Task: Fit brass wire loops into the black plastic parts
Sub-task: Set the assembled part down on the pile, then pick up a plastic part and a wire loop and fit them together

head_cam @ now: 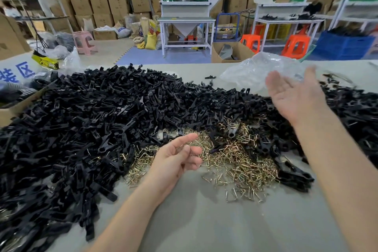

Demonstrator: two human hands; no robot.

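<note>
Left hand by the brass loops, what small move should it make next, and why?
Probably lower the left hand onto the brass wire loops lying just past its fingertips and pinch one. It appears to hold nothing, and the right hand hangs open, palm up, above the black plastic parts, so nothing is picked yet.

Plastic parts (102, 108) heaped across table (204, 227), L to R. Wire loops (235, 161) piled at centre front of heap, w/ a few parts on top. Bag (251, 69) behind, R of centre. Box (12, 108) at L edge.
</note>
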